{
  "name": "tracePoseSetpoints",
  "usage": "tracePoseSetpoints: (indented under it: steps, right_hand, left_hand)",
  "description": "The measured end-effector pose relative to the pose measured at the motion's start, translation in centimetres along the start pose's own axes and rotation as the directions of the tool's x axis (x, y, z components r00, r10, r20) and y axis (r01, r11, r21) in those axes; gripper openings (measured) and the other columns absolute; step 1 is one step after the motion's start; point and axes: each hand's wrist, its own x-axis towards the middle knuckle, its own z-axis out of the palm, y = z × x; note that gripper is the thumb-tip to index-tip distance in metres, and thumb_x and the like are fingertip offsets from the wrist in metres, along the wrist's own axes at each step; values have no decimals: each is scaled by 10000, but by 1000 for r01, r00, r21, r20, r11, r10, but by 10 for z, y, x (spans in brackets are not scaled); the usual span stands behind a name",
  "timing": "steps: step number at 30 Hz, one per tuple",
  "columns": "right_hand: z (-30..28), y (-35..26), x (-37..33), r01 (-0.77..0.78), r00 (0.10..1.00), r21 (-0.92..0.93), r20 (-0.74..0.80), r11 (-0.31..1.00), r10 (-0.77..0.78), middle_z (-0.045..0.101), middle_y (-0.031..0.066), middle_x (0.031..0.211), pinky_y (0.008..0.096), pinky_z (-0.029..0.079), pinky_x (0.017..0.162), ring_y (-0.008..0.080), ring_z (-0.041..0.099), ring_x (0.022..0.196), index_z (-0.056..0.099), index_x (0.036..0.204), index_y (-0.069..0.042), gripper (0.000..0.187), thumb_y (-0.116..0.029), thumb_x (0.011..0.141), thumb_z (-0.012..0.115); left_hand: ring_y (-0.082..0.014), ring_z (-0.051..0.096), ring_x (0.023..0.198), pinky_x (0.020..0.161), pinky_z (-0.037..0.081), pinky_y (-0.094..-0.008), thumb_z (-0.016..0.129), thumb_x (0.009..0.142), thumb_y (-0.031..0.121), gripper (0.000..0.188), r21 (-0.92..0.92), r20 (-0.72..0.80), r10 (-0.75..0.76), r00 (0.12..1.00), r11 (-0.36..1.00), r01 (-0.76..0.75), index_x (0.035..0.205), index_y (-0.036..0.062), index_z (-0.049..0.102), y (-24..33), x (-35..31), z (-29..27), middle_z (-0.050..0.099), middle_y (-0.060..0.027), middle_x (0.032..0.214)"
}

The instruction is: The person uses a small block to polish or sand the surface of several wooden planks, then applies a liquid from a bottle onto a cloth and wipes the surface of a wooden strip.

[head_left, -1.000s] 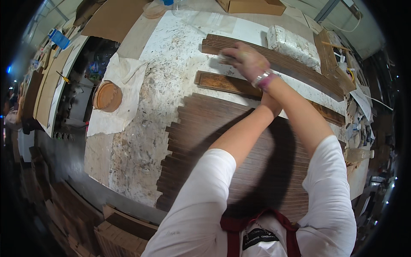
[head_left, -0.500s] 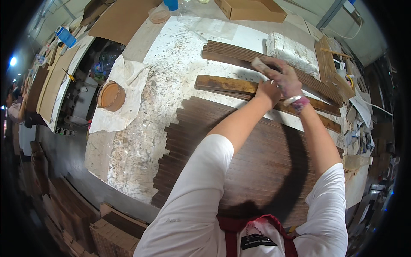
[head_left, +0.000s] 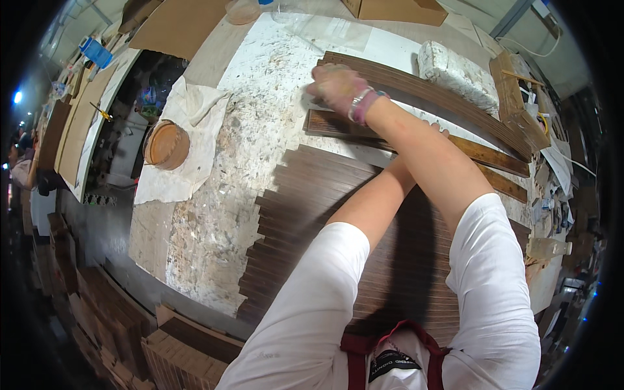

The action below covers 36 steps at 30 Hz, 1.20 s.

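My right hand (head_left: 339, 88) is closed at the left end of a dark wooden strip (head_left: 348, 125). The pale rag seen in it half a second ago is now mostly hidden under the blurred fingers. The strip looks dark at its left and amber, wet-looking at its right. Crossing under my right forearm, my left hand (head_left: 437, 127) is at the middle of that strip; only some fingertips show, so its grip is hidden. Another strip (head_left: 510, 187) lies just below. Behind them rests a row of grooved brown strips (head_left: 448, 94). Nearer me, many finished-looking brown strips (head_left: 305, 188) lie side by side.
A round tub of brown liquid (head_left: 167, 145) stands on a white cloth (head_left: 205, 107) at the left. At the back are a white wrapped block (head_left: 458, 75) and a cardboard box (head_left: 400, 10). Clutter and a clear bottle (head_left: 549, 247) line the right edge.
My right hand has swept left along the strip to its end, its forearm now crossing over my left. The strip's left part has turned from amber to dark. My left hand has shifted slightly right.
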Motion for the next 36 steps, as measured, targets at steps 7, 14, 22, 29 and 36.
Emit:
tracePoseSetpoints:
  steps: [7,14,22,29,36]
  right_hand:
    - [-8,-19,-32,47,998,170,-48,984,-39,639,105,884,424,502,744,308,631,890,711,868,-191,125,-200,786,616]
    - [-64,7,-102,-283,882,249,-312,926,353,632,124,992,421,497,830,319,618,961,702,975,-145,194,-200,806,626]
    - [-180,89,-467,-710,152,661,-195,244,969,590,109,1250,340,451,961,230,580,1121,614,1223,-94,588,-542,841,631]
    - [-187,158,-618,-877,-208,471,-192,-96,959,638,153,1179,354,457,931,280,600,1096,591,1255,-97,573,-493,842,630]
    - [-164,232,-590,-925,-85,378,-128,-31,988,606,155,1241,392,428,979,326,560,1156,626,1209,-124,526,-520,870,558]
  left_hand:
    - [-352,494,1197,979,366,-564,582,880,398,544,-78,338,-31,940,995,61,1344,131,489,11,24,5,546,-145,1289]
    - [-343,515,1196,998,388,-463,609,874,337,539,-154,489,-74,869,973,169,1318,51,504,-24,28,-13,562,-175,1277]
    - [-320,445,1226,1022,302,-481,639,854,367,585,-39,530,-61,846,995,96,1339,82,480,5,29,-27,514,-151,1303]
    - [-311,361,1333,1070,261,-533,600,866,492,729,-58,575,-11,818,997,54,1452,145,338,74,71,24,403,-121,1442]
    - [-315,435,1243,994,323,-537,527,931,415,559,138,618,-111,778,990,32,1416,179,380,97,71,33,436,-62,1412]
